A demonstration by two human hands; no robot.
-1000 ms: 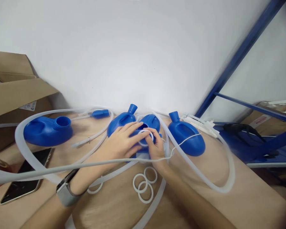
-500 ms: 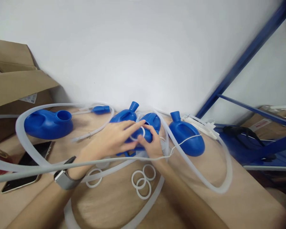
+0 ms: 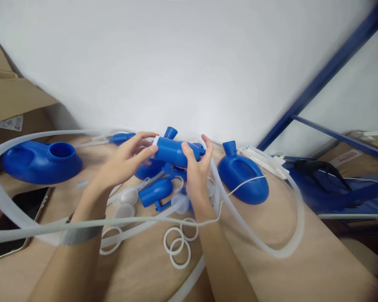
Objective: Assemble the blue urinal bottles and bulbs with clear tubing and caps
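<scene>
Both hands hold up a blue plastic cylinder (image 3: 172, 152) above the wooden table (image 3: 271, 268). My right hand (image 3: 195, 172) is wrapped round its right end. My left hand (image 3: 126, 161) pinches its left end, where a white ring sits at the rim. Below them lie another blue cylinder piece (image 3: 155, 192), white round caps (image 3: 128, 196) and three white sealing rings (image 3: 176, 245). A blue bulb-shaped container (image 3: 243, 179) lies just right of my right hand.
A larger blue container with an open mouth (image 3: 39, 161) lies at the left. Translucent tubing (image 3: 264, 235) loops across the table. A phone (image 3: 17, 226) lies at the left edge, a cardboard box (image 3: 12, 105) behind it. A blue shelf frame (image 3: 334, 63) stands at the right.
Both hands have lifted a blue cylinder off the pile and hold it level. The view has shifted right, so the left container and phone sit nearer the edge.
</scene>
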